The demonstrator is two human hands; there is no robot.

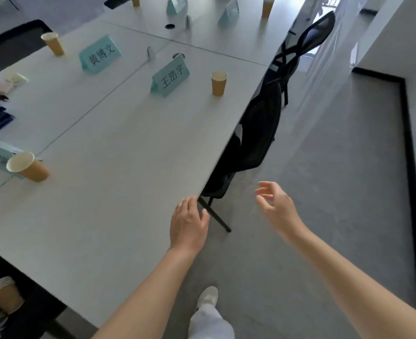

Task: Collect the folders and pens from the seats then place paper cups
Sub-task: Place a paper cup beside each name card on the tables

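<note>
My left hand (pixel 189 223) is open with fingers straight, positioned at the near corner edge of the white tabletop (pixel 119 182); whether it touches the edge cannot be determined. My right hand (pixel 275 204) is open with fingers loosely curled, holds nothing, and hangs over the floor (pixel 336 192) beside the tabletop. Paper cups stand upright on the tabletop, all well apart from both hands: one paper cup (pixel 218 83) beside a blue name card (pixel 170 78), one nearer cup (pixel 27 166) at the left, one far cup (pixel 53 43) by a second name card (pixel 100 55). A black chair (pixel 255 133) sits at the tabletop edge ahead of my right hand. A stack of cups (pixel 3 293) lies at the lower left.
</note>
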